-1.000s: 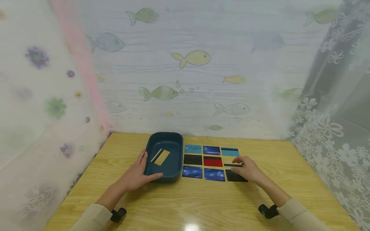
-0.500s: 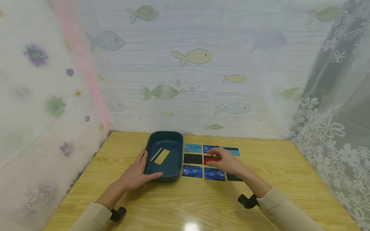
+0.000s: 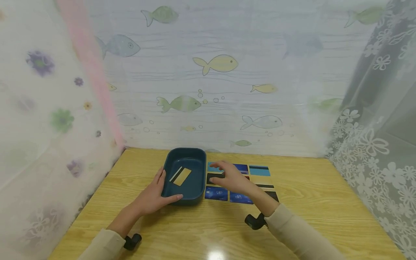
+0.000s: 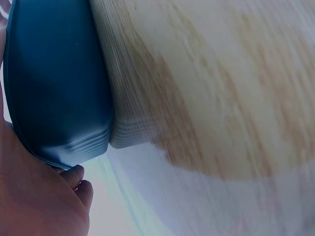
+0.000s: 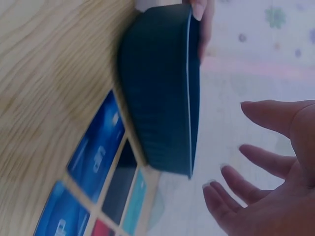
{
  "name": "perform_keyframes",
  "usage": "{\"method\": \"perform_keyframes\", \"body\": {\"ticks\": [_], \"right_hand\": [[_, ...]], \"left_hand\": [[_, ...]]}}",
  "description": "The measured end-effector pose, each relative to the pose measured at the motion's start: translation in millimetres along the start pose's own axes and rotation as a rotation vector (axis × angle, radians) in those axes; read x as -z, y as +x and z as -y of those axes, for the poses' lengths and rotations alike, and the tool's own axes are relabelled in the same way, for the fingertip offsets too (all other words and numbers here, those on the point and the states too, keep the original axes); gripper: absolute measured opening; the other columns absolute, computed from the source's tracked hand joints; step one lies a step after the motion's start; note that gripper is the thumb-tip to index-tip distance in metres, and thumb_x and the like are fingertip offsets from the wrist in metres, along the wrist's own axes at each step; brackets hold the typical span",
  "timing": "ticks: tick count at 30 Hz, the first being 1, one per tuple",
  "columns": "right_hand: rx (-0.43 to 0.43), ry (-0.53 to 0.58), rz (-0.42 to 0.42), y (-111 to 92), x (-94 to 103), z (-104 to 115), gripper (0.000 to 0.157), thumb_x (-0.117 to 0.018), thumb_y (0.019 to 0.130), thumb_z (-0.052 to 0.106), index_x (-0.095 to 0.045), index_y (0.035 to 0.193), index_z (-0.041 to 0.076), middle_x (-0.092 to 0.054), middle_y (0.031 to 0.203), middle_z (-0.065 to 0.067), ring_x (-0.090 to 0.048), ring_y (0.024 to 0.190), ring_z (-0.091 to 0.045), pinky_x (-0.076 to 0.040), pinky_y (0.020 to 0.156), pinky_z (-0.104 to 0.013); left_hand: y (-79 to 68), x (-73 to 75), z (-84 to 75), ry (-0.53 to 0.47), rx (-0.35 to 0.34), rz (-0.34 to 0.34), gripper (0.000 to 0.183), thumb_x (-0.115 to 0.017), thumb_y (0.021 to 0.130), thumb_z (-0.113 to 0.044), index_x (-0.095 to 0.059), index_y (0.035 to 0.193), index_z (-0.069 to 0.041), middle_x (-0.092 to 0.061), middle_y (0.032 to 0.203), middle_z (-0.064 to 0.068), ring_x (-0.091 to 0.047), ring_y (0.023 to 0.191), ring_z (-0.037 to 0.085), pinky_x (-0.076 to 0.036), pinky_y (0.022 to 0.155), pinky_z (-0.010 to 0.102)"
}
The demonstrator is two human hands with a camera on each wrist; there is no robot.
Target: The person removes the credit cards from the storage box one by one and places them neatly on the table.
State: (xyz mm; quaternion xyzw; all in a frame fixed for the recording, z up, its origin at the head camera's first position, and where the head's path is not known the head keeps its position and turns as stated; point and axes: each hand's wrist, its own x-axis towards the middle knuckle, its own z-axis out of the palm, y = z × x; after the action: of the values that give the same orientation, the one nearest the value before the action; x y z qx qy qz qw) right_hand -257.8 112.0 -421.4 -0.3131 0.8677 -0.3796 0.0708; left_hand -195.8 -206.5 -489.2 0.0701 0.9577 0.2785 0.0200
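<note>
A dark blue rectangular tray (image 3: 195,189) stands on the wooden table, with a gold card (image 3: 182,177) lying tilted inside. My left hand (image 3: 147,198) holds its left side and front corner, the thumb over the front rim. In the left wrist view, fingertips (image 4: 84,192) curl at the tray's end. Right of the tray, several cards lie face up or down in rows. Over the left part of these rows is my right hand (image 3: 231,178), thumb and fingers spread apart and holding nothing. It partly covers a light blue VIP card (image 3: 212,165), a black card (image 3: 210,175) and a red card.
Two blue VIP cards, a left one (image 3: 216,193) and a middle one (image 3: 239,197), form the near row. At the right are a light blue striped card (image 3: 260,170), a gold striped card (image 3: 265,186) and a black card (image 3: 273,195). A fish-patterned curtain (image 3: 208,86) hangs behind.
My right hand has moved left across the cards, from the gold striped card at the right to the cards beside the tray. My left hand and the tray have stayed put.
</note>
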Motion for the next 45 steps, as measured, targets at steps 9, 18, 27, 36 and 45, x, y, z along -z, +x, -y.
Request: {"method": "perform_keyframes", "body": {"ticks": [9, 18, 27, 36, 45], "right_hand": [[0.053, 0.035, -0.013, 23.5, -21.6, 18.3, 0.045, -0.070, 0.098, 0.016, -0.058, 0.141, 0.006, -0.053, 0.139, -0.020, -0.055, 0.125, -0.041, -0.049, 0.102, -0.056], [0.069, 0.028, 0.067, 42.8, -38.2, 33.0, 0.041, -0.067, 0.100, 0.016, -0.059, 0.138, 0.004, -0.056, 0.135, -0.017, -0.062, 0.117, -0.033, -0.055, 0.094, -0.042], [-0.023, 0.067, 0.092, 62.4, -58.7, 36.0, 0.047, -0.070, 0.098, 0.019, -0.056, 0.140, 0.004, -0.050, 0.141, -0.023, -0.058, 0.120, -0.040, -0.055, 0.093, -0.047], [-0.069, 0.040, 0.089, 80.7, -85.6, 30.8, 0.064, -0.072, 0.095, 0.020, -0.045, 0.150, 0.002, -0.043, 0.150, -0.023, -0.048, 0.135, -0.038, -0.047, 0.105, -0.052], [-0.147, 0.008, -0.016, 97.2, -113.8, 22.1, 0.079, -0.079, 0.090, 0.021, -0.038, 0.155, 0.003, -0.038, 0.151, -0.023, -0.041, 0.138, -0.040, -0.045, 0.105, -0.056]], "left_hand": [[0.4, 0.8, 1.2, -0.002, 0.001, 0.003, 0.128, -0.062, 0.083, -0.080, -0.003, 0.164, 0.001, 0.005, 0.171, 0.018, -0.022, 0.151, 0.048, -0.032, 0.113, 0.067], [-0.8, 0.9, 0.8, -0.003, -0.001, 0.005, 0.127, -0.061, 0.085, -0.079, -0.003, 0.163, 0.002, 0.006, 0.171, 0.019, -0.023, 0.151, 0.049, -0.033, 0.112, 0.067], [-2.3, 0.7, -0.7, -0.020, -0.005, 0.002, 0.126, -0.063, 0.085, -0.077, -0.003, 0.163, 0.003, 0.006, 0.171, 0.019, -0.025, 0.150, 0.049, -0.035, 0.111, 0.067], [-0.8, -0.6, 0.2, -0.010, -0.015, -0.002, 0.126, -0.061, 0.085, -0.078, -0.003, 0.163, 0.002, 0.006, 0.171, 0.018, -0.027, 0.149, 0.049, -0.036, 0.111, 0.066], [0.1, -1.4, -0.3, -0.015, -0.017, 0.005, 0.125, -0.060, 0.086, -0.078, -0.001, 0.163, 0.001, 0.010, 0.171, 0.016, -0.023, 0.151, 0.048, -0.034, 0.112, 0.066]]}}
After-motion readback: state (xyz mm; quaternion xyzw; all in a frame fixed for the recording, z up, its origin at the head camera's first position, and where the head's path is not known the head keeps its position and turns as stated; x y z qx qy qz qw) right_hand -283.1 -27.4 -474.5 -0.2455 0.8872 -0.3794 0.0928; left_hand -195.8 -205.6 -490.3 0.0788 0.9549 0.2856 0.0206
